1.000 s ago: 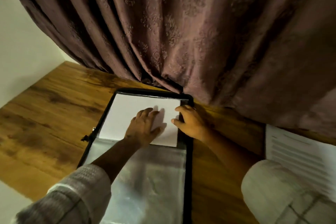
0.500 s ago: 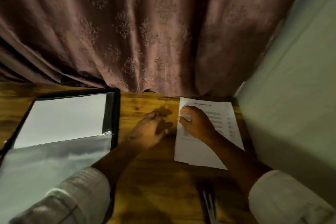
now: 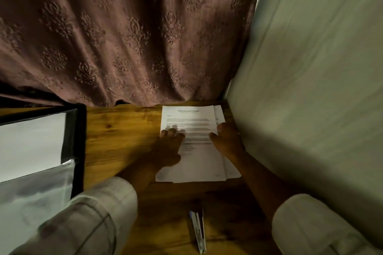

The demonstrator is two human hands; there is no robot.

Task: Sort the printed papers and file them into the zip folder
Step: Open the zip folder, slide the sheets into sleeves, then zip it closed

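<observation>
A wooden table [image 3: 116, 136] in dim light, with a patterned brownish curtain [image 3: 124, 37] hanging along its far edge and a pale wall [image 3: 310, 68] closing in on the right. In the far right corner, tucked just beside that wall, lies the stack of printed papers [image 3: 194, 118]. The top page is face up with a heading and lines of text, too blurred to read, and a few sheets fan out from under its right side.

Both hands are on the stack. The left hand [image 3: 165, 149] rests on the left edge of the top page, fingers straight and flat on the paper, palm partly over the wood. The right hand [image 3: 227, 141] is at the right edge, thumb lying on top of the page and the other fingers at the rim. Whether they pinch the sheet or only press on it, I cannot tell. The two hands are apart, with a band of printed text between them.

On the left, well apart from the stack, the zip folder [image 3: 79, 141] lies open with its black border showing. A white sheet [image 3: 31, 141] lies in its far part and a clear plastic sleeve [image 3: 35, 192] glints across the near part. At the near middle of the table, what look like two pens [image 3: 199, 232] lie side by side.
</observation>
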